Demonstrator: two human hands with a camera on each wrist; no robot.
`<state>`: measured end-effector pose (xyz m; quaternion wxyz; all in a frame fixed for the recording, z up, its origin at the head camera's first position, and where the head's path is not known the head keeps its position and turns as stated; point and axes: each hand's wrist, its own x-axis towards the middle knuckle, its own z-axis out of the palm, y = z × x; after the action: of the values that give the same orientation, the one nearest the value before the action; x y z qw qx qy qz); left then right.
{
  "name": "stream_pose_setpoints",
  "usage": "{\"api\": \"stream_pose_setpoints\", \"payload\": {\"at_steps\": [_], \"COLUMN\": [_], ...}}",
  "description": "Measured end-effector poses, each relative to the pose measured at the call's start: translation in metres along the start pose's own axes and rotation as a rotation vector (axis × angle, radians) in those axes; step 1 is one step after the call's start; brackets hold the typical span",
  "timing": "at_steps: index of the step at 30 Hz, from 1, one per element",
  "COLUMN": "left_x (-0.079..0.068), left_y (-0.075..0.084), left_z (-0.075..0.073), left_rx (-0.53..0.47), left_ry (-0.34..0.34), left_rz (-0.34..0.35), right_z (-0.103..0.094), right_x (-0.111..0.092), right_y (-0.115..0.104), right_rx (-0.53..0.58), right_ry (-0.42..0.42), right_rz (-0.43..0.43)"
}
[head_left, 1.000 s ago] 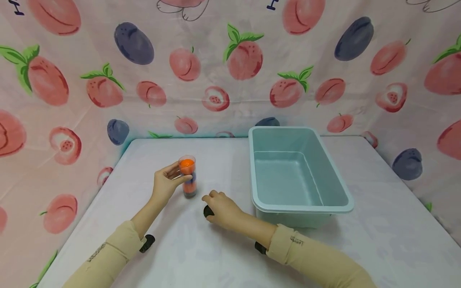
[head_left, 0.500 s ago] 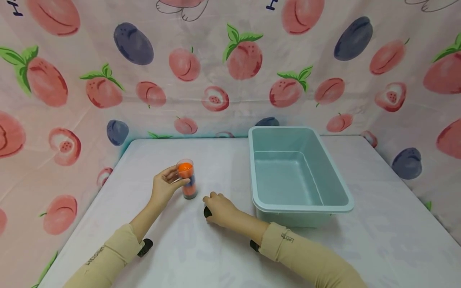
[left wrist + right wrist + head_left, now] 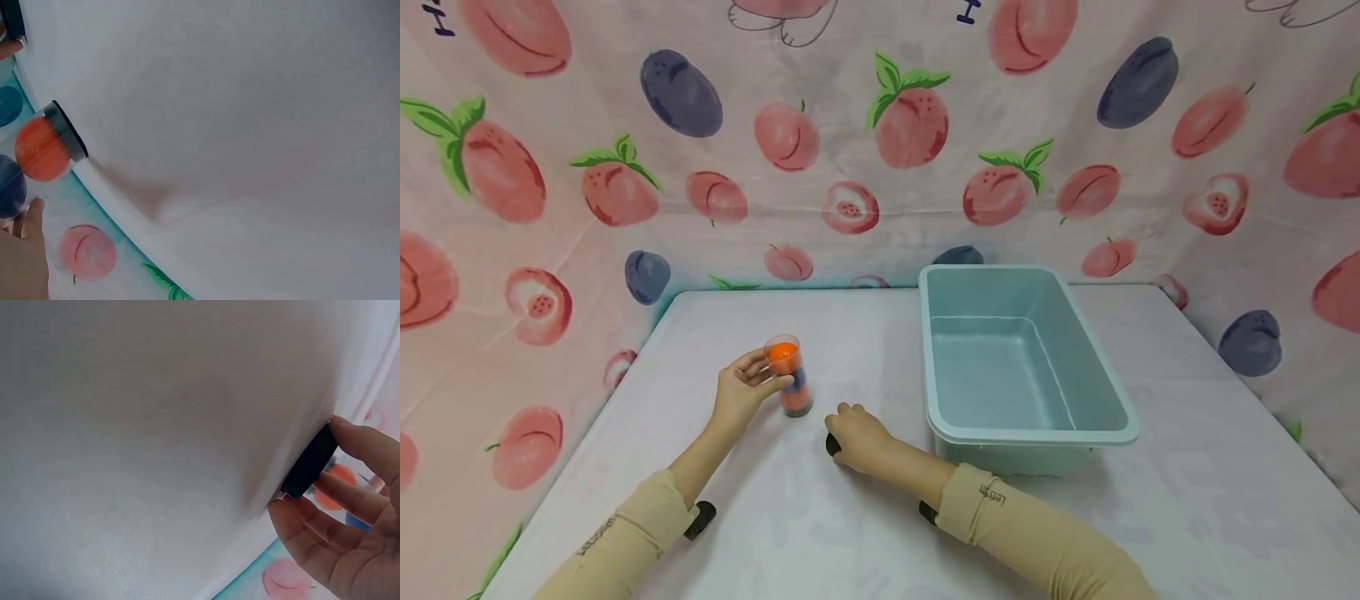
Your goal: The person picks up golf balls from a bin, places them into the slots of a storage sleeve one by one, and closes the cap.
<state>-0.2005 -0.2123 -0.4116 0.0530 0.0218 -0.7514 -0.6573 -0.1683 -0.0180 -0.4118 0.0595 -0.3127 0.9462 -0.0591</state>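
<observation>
In the head view my left hand (image 3: 741,392) grips a clear plastic tube (image 3: 797,397) between thumb and fingers. The tube leans a little to the left, its dark base at or near the tabletop. An orange ball (image 3: 783,353) shows at its uncovered top, with blue and orange below. The left wrist view shows an orange ball (image 3: 42,149) by the dark base (image 3: 67,132) and a blue ball (image 3: 9,186) beside it. My right hand (image 3: 861,442) pinches a black round lid (image 3: 310,461) by its edges, down at the white tabletop; fingers partly cover it in the head view.
A pale blue-green plastic bin (image 3: 1030,436) stands to the right of both hands, with nothing seen inside. White cloth covers the table (image 3: 850,350). A fruit-printed curtain (image 3: 850,125) rises behind and at both sides.
The tube's top has tipped left and toward me, and the left hand has lowered slightly with it. The right forearm has shifted a little left; that hand still holds the lid at nearly the same spot.
</observation>
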Motion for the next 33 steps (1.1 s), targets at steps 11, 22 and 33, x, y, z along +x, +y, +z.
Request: {"api": "stream_pose_setpoints", "payload": {"at_steps": [11,22,33], "left_x": [0.000,0.001,-0.001], "left_y": [-0.004,-0.007,-0.006], "left_z": [-0.001,-0.001,-0.002], "left_rx": [0.014,-0.015,0.018], "left_ry": [-0.004,-0.004,-0.002], "left_rz": [0.009,-0.002,-0.016], "right_z": [0.000,-0.004,-0.013], "right_x": [-0.001,0.005,0.005], "right_y": [0.000,0.005,0.009], "right_rx": [0.017,0.064,0.246], "right_ry": [0.025,0.056,0.168], "right_rz": [-0.036,-0.029,-0.012]}}
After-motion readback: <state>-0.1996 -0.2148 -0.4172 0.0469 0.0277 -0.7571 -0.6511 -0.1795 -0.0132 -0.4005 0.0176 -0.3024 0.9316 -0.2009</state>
